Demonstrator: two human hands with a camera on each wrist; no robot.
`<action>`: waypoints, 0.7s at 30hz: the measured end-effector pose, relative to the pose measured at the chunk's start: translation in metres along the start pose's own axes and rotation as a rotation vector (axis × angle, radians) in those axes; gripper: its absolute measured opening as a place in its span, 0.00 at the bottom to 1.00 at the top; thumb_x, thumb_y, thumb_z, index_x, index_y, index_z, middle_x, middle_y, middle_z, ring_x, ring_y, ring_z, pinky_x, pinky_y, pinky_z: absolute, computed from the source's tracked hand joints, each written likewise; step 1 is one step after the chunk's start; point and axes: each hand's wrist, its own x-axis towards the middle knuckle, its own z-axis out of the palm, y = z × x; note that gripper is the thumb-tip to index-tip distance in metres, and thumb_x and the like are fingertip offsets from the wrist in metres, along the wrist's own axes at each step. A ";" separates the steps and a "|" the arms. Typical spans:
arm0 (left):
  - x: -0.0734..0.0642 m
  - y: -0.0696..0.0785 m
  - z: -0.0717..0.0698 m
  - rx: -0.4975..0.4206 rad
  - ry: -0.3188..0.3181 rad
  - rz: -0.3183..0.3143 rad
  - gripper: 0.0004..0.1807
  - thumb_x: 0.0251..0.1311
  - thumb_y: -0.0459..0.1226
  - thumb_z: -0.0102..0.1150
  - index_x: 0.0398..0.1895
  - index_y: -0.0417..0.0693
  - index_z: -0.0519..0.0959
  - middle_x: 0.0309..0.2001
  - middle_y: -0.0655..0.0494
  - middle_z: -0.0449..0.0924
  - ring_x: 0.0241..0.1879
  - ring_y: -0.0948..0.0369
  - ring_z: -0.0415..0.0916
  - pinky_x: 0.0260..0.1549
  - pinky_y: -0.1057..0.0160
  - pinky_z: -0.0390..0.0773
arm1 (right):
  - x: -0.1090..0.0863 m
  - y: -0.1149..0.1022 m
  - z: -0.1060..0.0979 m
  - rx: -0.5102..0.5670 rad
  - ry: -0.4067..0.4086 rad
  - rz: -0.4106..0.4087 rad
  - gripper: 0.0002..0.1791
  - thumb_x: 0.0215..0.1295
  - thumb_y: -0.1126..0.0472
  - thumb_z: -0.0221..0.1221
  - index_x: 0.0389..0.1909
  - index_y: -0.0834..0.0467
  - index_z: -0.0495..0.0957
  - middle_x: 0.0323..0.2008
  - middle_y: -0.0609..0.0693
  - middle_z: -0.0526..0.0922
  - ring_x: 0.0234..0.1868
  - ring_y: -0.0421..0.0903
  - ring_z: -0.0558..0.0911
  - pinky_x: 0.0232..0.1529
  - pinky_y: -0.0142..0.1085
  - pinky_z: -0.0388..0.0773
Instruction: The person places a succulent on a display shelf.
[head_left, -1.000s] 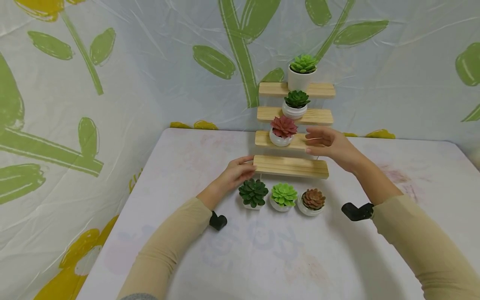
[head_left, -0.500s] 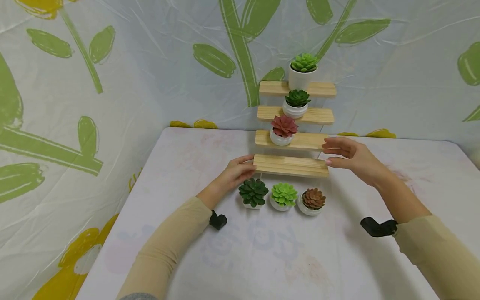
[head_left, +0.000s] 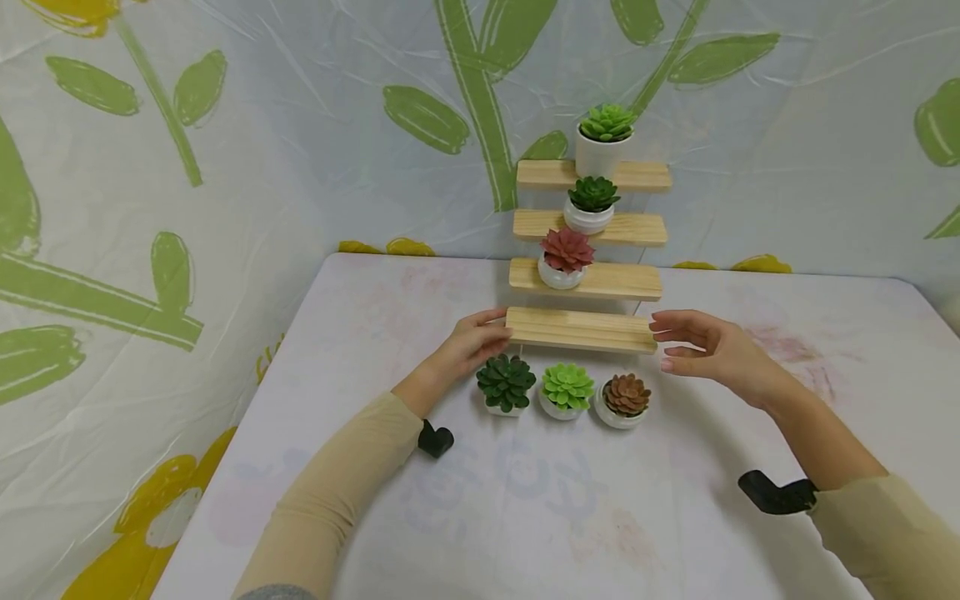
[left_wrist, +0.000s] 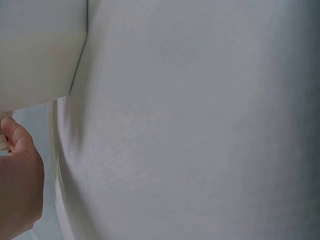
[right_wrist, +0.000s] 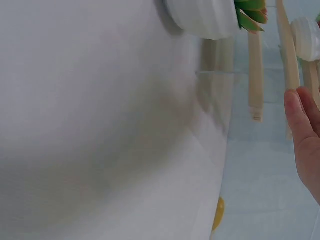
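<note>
A tiered wooden plant stand (head_left: 581, 330) rises at the back of the table. My left hand (head_left: 467, 347) grips the left end of its lowest step between thumb and fingers; in the left wrist view the hand (left_wrist: 20, 175) appears at the left edge. Beside the right end of that step is my right hand (head_left: 723, 357), fingers loosely bent and holding nothing. Higher steps carry a red succulent (head_left: 566, 252), a dark green succulent (head_left: 591, 202) and, on top, a light green succulent (head_left: 605, 137), all in white pots.
In front of the stand, a dark green potted plant (head_left: 506, 383), a bright green one (head_left: 567, 388) and a brown one (head_left: 625, 398) stand in a row on the white table (head_left: 375, 517). Behind hangs a leaf-patterned sheet (head_left: 300, 142).
From beside the red succulent's step, my right hand has moved right and down to the lowest step's right end. The left hand keeps its place. Plants have not moved.
</note>
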 end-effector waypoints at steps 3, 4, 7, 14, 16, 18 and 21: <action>0.000 0.000 0.000 0.002 -0.004 0.001 0.29 0.59 0.21 0.53 0.65 0.39 0.65 0.58 0.36 0.69 0.31 0.62 0.74 0.28 0.71 0.75 | -0.004 0.006 0.004 0.004 -0.028 -0.024 0.30 0.59 0.73 0.60 0.63 0.68 0.62 0.55 0.42 0.73 0.54 0.35 0.73 0.47 0.26 0.73; 0.000 0.000 -0.001 0.001 -0.005 -0.001 0.29 0.59 0.21 0.53 0.65 0.39 0.65 0.58 0.36 0.69 0.31 0.62 0.74 0.28 0.71 0.75 | -0.005 0.009 0.005 0.009 -0.046 -0.036 0.30 0.59 0.73 0.59 0.63 0.68 0.62 0.55 0.42 0.73 0.54 0.35 0.73 0.48 0.26 0.73; 0.000 0.001 -0.001 0.002 -0.009 -0.001 0.29 0.59 0.21 0.53 0.65 0.39 0.65 0.58 0.36 0.69 0.31 0.62 0.74 0.28 0.71 0.75 | -0.007 0.013 0.009 0.029 -0.088 -0.058 0.31 0.58 0.74 0.59 0.63 0.68 0.62 0.56 0.43 0.72 0.55 0.36 0.72 0.49 0.27 0.73; 0.001 0.003 0.000 -0.001 -0.001 0.000 0.29 0.59 0.21 0.53 0.65 0.39 0.66 0.58 0.36 0.69 0.30 0.63 0.74 0.27 0.71 0.75 | -0.008 0.025 0.019 0.058 -0.167 -0.077 0.33 0.56 0.76 0.61 0.63 0.71 0.60 0.58 0.38 0.70 0.57 0.37 0.71 0.51 0.28 0.71; 0.002 0.003 0.000 -0.007 -0.004 -0.001 0.29 0.59 0.21 0.53 0.65 0.40 0.65 0.58 0.36 0.69 0.31 0.62 0.74 0.27 0.71 0.75 | -0.008 0.027 0.021 0.067 -0.180 -0.080 0.34 0.55 0.76 0.61 0.63 0.72 0.60 0.59 0.41 0.71 0.57 0.37 0.71 0.51 0.28 0.71; 0.003 0.002 0.000 -0.013 -0.007 -0.003 0.29 0.59 0.21 0.53 0.65 0.39 0.65 0.58 0.36 0.69 0.31 0.62 0.74 0.27 0.71 0.75 | -0.009 0.030 0.024 0.073 -0.189 -0.075 0.34 0.54 0.76 0.61 0.63 0.72 0.59 0.59 0.44 0.70 0.56 0.37 0.71 0.51 0.28 0.71; 0.004 0.001 -0.001 -0.018 -0.007 -0.009 0.29 0.59 0.21 0.53 0.65 0.39 0.65 0.59 0.36 0.69 0.32 0.62 0.74 0.27 0.71 0.75 | -0.010 0.034 0.028 0.070 -0.193 -0.055 0.36 0.54 0.76 0.62 0.63 0.74 0.58 0.59 0.49 0.70 0.56 0.34 0.71 0.52 0.26 0.70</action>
